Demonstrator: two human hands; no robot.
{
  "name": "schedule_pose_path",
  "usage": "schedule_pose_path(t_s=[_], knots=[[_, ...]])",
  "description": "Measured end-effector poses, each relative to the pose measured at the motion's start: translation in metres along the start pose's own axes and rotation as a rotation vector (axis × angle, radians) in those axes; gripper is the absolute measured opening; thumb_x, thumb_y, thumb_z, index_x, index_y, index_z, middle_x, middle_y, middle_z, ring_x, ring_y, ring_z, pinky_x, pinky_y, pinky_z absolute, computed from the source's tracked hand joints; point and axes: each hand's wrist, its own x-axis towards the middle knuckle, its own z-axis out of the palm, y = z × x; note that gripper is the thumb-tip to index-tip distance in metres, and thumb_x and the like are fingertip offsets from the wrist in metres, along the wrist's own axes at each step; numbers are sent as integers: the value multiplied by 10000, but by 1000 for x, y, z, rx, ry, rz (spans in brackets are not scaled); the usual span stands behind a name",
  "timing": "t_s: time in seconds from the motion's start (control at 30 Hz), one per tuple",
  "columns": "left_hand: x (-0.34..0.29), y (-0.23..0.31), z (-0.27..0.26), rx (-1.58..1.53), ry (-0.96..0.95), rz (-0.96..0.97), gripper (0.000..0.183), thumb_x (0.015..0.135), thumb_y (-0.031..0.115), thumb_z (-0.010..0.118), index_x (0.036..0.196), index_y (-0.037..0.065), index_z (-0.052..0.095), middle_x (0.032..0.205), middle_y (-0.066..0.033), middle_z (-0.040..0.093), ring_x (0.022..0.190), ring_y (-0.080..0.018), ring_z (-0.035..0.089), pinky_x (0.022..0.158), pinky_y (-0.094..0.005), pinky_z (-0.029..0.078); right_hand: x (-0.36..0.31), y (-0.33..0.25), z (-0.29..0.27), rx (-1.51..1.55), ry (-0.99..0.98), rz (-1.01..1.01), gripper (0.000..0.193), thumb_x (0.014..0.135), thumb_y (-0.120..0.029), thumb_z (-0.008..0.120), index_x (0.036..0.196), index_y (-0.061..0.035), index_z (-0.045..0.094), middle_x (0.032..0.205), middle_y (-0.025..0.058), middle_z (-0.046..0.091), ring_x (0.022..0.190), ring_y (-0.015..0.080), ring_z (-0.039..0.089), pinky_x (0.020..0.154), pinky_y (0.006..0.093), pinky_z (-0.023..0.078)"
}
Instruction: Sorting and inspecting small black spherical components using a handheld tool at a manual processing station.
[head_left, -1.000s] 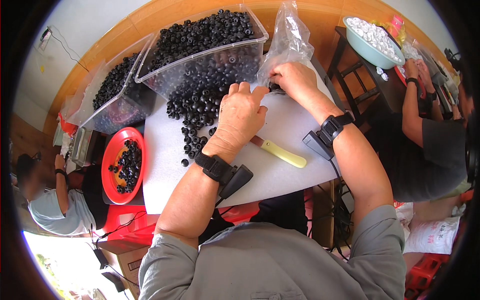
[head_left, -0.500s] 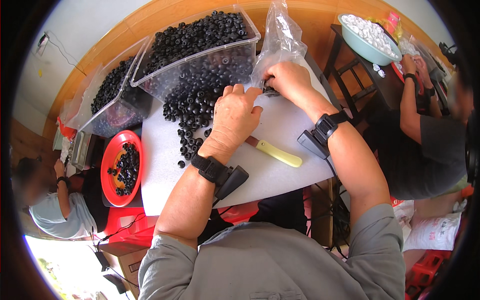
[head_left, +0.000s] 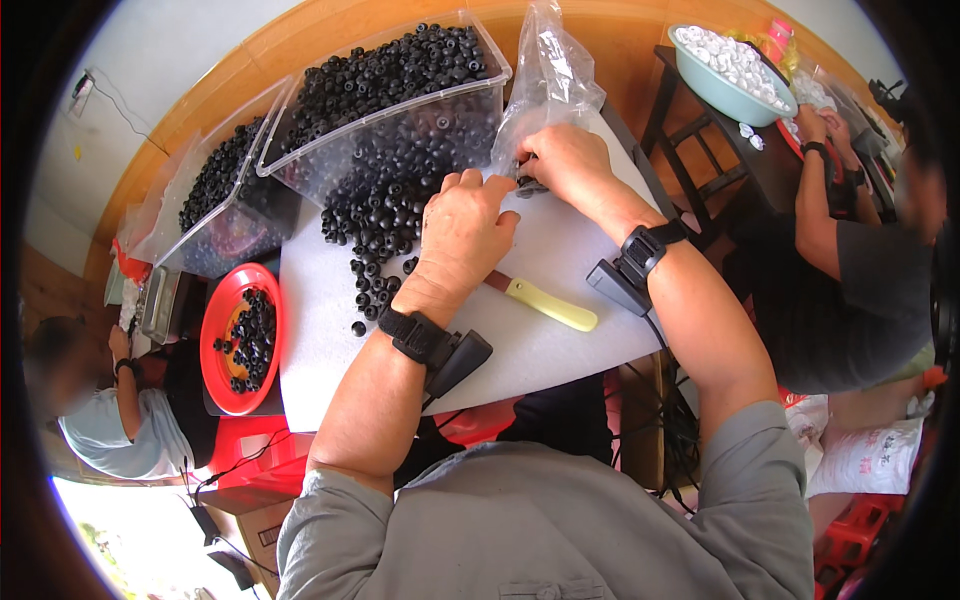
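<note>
A tall clear plastic bag (head_left: 550,75) stands at the far side of the white-topped table, with small dark pieces at its lower end. My right hand (head_left: 570,165) is closed on the lower part of this bag, its fingertips partly hidden. Close by on the left, my left hand (head_left: 462,235) has its fingers curled, the index finger and thumb pointing toward the bag's edge; what they grip is hidden. Beside the left hand spreads a pile of round black hollow pieces (head_left: 375,215). A knife with a pale yellow handle (head_left: 552,304) lies below the hands, part of its blade covered.
A large clear bin (head_left: 400,120) of black pieces stands at the back, with another clear bin (head_left: 225,215) to its left. A red plate (head_left: 212,350) holds more pieces. At right, a pale blue basin (head_left: 725,95) holds white pieces. Other people sit on both sides.
The whole view has shifted slightly. My right hand has moved a little left and closer to my left hand, still at the bag's lower end. The knife stays put.
</note>
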Motion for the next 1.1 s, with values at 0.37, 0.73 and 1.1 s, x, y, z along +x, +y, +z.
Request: schedule_pose_path(t_s=[0.37, 0.73, 1.1], knots=[[1, 0, -3, -22, 9, 2, 342, 781, 163, 745, 1122, 150, 721, 929, -100, 639, 948, -312, 627, 818, -424, 542, -3, 5, -4, 51, -20, 28, 110, 825, -164, 724, 930, -136, 738, 902, 78, 739, 882, 286, 694, 719, 416, 516], [-4, -1, -6, -71, 37, 1, 347, 782, 153, 738, 1128, 160, 723, 899, -94, 628, 927, -304, 623, 804, -420, 538, -21, 1, -25, 138, -82, -58, 159, 877, -177, 663, 993, -70, 676, 924, 139, 716, 895, 323, 678, 746, 425, 500], [2, -32, 2, -266, 7, 77, 373, 754, 16, 711, 1126, 30, 708, 867, -135, 602, 765, -278, 592, 686, -384, 497, -11, -9, -5, 25, 2, -174, 130, 716, -124, 645, 779, -45, 727, 759, 193, 703, 744, 374, 707, 619, 474, 542]])
